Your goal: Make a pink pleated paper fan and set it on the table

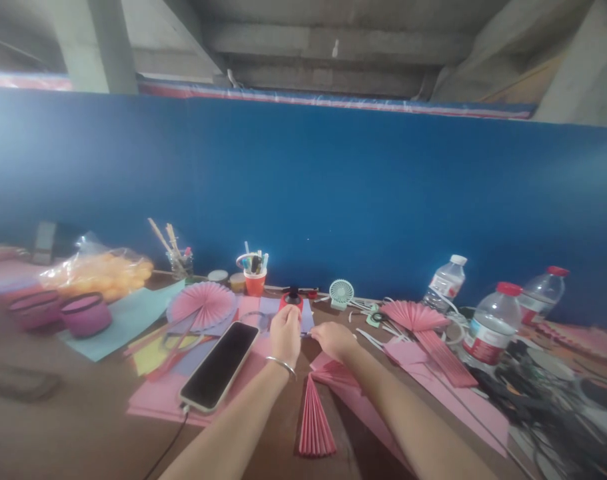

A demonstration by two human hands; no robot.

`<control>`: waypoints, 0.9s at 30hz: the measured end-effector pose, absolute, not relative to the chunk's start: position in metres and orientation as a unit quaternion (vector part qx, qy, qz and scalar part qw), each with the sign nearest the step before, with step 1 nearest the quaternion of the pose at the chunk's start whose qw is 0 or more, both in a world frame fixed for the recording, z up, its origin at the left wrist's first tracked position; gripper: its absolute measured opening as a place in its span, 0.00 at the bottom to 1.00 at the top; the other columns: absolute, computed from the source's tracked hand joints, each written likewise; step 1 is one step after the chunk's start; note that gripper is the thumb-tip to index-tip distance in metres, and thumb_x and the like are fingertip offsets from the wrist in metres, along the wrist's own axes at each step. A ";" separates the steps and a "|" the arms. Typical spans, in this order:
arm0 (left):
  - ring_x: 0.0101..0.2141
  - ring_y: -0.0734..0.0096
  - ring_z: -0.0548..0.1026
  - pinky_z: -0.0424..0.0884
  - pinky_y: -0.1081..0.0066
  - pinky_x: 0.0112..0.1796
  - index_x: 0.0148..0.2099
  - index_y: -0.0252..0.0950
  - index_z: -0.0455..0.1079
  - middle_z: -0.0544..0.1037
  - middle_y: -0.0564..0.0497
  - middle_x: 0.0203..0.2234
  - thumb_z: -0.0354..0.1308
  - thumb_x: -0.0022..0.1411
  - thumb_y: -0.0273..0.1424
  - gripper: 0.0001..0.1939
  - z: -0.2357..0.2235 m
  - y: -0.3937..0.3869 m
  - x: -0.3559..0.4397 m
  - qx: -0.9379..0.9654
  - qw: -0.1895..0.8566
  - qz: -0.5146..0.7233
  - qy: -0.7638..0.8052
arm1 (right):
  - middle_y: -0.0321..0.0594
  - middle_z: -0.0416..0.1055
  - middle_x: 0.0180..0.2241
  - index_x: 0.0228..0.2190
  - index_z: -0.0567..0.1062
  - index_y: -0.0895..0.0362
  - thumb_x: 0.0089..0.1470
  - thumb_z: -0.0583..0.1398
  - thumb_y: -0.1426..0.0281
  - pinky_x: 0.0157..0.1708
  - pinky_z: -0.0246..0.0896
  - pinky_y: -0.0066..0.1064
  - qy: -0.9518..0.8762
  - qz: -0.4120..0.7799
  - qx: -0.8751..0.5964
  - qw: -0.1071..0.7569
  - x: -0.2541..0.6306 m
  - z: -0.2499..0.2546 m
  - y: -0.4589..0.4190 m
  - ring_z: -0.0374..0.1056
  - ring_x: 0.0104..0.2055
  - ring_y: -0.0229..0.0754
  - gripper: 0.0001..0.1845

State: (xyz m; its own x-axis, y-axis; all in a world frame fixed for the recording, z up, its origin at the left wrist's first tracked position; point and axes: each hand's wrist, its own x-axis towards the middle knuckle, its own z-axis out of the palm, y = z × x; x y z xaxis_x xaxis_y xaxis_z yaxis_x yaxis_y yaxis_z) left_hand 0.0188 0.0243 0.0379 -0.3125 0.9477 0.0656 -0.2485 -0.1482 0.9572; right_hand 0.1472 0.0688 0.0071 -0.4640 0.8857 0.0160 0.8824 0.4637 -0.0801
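Nearest me on the desk [108, 427], at six o'clock from my hands, lies the pleated pink paper [316, 423]; the phone [220, 367] (cable plugged in) lies at eight. My left hand [286, 333] is curled nearly closed, my right hand [336, 340] loosely bent; I cannot tell what either grips. The black-topped red object [292, 299] is at my left hand's twelve, the red cup [256, 285] farther at eleven.

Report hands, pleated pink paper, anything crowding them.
Left hand curled by black-topped red item; grip unclear. Right hand close beside, grip unclear. Pleated pink paper nearer wearer. Smartphone close on left.
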 end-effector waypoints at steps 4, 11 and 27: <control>0.12 0.85 0.48 0.42 0.82 0.13 0.21 0.36 0.54 0.49 0.63 0.11 0.48 0.50 0.33 0.09 0.059 0.021 0.009 0.416 0.475 0.644 0.432 | 0.39 0.73 0.34 0.32 0.74 0.52 0.56 0.48 0.66 0.31 0.53 0.28 -0.851 0.036 -0.522 0.040 0.146 0.008 0.069 0.68 0.36 0.42 0.15; 0.11 0.85 0.46 0.39 0.82 0.12 0.22 0.35 0.57 0.47 0.63 0.10 0.50 0.52 0.35 0.11 0.078 0.012 0.000 0.481 0.525 0.579 0.397 | 0.38 0.71 0.39 0.38 0.71 0.50 0.58 0.44 0.64 0.37 0.52 0.26 -0.828 0.027 -0.550 0.108 0.173 0.022 0.057 0.66 0.41 0.39 0.18; 0.14 0.82 0.45 0.39 0.78 0.15 0.24 0.35 0.60 0.49 0.61 0.12 0.45 0.56 0.36 0.12 0.135 0.015 0.017 0.681 0.479 0.398 0.385 | 0.41 0.69 0.38 0.44 0.66 0.57 0.51 0.51 0.62 0.31 0.58 0.26 -0.694 0.343 -0.377 0.509 0.181 0.101 0.021 0.66 0.34 0.37 0.19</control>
